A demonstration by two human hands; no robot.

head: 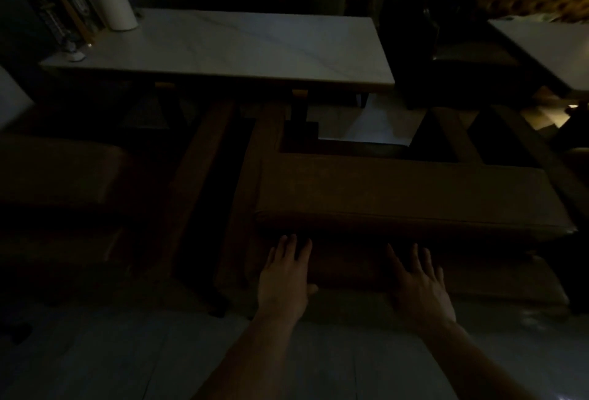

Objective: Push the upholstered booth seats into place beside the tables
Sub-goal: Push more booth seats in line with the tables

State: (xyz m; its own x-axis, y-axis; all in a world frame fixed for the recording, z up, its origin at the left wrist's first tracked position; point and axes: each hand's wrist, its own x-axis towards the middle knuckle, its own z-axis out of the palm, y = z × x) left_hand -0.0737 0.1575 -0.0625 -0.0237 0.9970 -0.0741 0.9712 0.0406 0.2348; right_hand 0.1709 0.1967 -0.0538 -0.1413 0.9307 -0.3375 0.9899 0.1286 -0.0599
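While the brown upholstered booth seat [398, 189] lies lengthwise parallel to the marble-topped table [229, 45], left hand [283, 281] and right hand [420, 288] press flat-fingered against its back.

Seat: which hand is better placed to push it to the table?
Probably neither alone. Left hand and right hand both lie flat on the seat, side by side.

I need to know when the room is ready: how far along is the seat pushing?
Nothing looks finished. In hand: left hand and right hand lie flat against the brown booth seat. Left: bare floor still shows between it and the white table; the seat at left also sits back.
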